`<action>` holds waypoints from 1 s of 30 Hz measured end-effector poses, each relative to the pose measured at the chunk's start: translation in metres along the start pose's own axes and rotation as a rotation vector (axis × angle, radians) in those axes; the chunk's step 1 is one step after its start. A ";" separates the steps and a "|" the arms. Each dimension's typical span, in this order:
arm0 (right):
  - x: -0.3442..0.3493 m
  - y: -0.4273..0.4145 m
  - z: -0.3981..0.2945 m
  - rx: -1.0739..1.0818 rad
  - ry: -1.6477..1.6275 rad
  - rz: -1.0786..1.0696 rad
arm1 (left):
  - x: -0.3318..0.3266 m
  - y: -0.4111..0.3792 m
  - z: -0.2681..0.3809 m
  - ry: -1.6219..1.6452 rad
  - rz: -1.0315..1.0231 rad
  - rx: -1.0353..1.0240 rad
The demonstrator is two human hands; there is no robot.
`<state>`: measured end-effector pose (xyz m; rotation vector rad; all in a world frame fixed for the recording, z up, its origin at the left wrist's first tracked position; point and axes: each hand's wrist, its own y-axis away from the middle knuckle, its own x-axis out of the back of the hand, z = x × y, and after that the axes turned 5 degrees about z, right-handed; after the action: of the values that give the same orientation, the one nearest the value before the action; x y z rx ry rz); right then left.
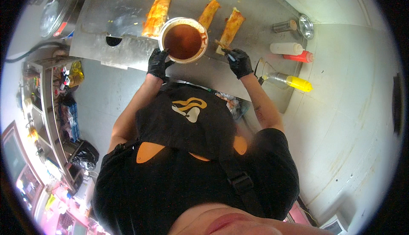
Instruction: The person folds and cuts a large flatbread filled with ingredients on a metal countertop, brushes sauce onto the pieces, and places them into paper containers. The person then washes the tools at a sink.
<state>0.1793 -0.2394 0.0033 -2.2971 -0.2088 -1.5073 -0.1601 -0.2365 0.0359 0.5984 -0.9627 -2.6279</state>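
My left hand [158, 63], in a black glove, grips the near-left rim of a white tub [205, 33] above the metal griddle [127, 8]. Reddish-brown sauce [182, 41] lies inside the tub. A brush [222, 45] is in my right hand [239, 63], also gloved in black. Its bristles are at the near end of the right-hand folded flatbread roll [232, 26]; whether they touch it I cannot tell. To the left of that is a middle roll [209, 13], partly hidden by the tub. A longer, sauce-streaked roll [158, 13] lies at the left.
Along the right side stand a metal-capped shaker [284, 26], a steel bowl [306, 27], white [286, 48], red [302, 56] and yellow [299, 83] squeeze bottles. A wall [345, 75] rises beyond them. A metal rack [48, 100] and a large round container [60, 8] are on the left.
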 end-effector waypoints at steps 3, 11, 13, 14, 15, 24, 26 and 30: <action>-0.023 0.008 0.016 -0.687 -0.409 0.328 | -0.001 0.008 0.008 0.012 -0.012 0.000; -0.044 0.034 0.044 -0.906 -0.981 0.657 | 0.020 0.003 0.007 0.039 0.003 -0.003; -0.057 0.038 0.039 -0.899 -0.914 0.589 | 0.018 0.006 0.012 0.037 0.019 -0.016; -0.056 0.046 0.038 -0.940 -0.897 0.549 | 0.019 0.005 0.011 0.018 0.020 -0.015; -0.055 0.053 0.038 -0.988 -0.961 0.544 | 0.024 0.005 0.010 0.002 0.034 -0.020; -0.036 0.082 0.068 -1.033 -0.723 0.452 | 0.024 0.004 0.014 0.020 0.044 -0.112; -0.020 0.069 0.084 -1.064 -0.954 0.540 | 0.030 0.000 0.007 -0.021 0.104 -0.100; 0.007 -0.026 0.105 -0.986 -1.049 0.700 | 0.017 0.010 0.010 0.047 0.139 -0.092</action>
<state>0.2626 -0.1746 -0.0204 -3.1126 1.1776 0.1285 -0.1782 -0.2449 0.0445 0.5489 -0.8338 -2.5084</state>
